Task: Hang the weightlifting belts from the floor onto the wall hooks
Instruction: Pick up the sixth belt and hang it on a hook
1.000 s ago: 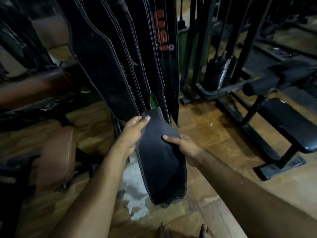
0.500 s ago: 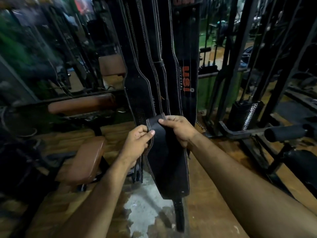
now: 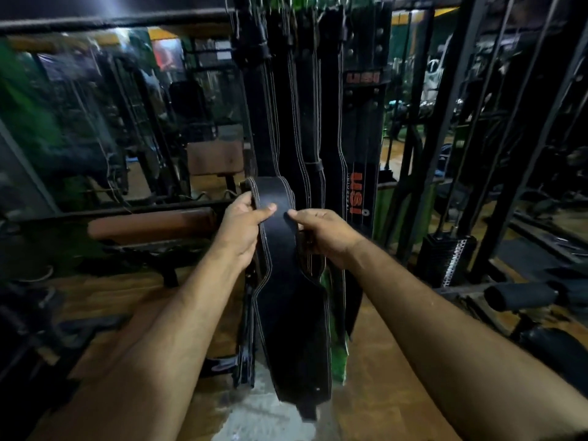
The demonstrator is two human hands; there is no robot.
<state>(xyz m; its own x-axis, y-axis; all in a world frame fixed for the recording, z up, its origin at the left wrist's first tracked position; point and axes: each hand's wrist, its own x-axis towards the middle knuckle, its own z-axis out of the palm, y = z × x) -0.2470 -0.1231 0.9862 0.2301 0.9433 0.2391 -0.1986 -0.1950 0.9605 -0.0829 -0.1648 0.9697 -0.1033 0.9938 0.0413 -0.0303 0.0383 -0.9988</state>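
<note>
A black leather weightlifting belt with white stitching hangs down in front of me, its narrow upper end folded over at about chest height. My left hand grips its left edge with the thumb on the front face. My right hand grips its right edge, thumb pointing left across the leather. Behind it, several black belts hang from hooks near the top of the frame; one carries red USI lettering. The belt's lower tip hangs just above the floor.
A brown padded bench stands to the left in front of a mirror wall. A weight stack and black machine frames fill the right side, with a padded roller low right. The floor is wood with a bare concrete patch.
Both hands have slid up the belt from its wide middle to its narrow upper part and lifted it. My view has tilted up, bringing the hooks and belt tops into sight.
</note>
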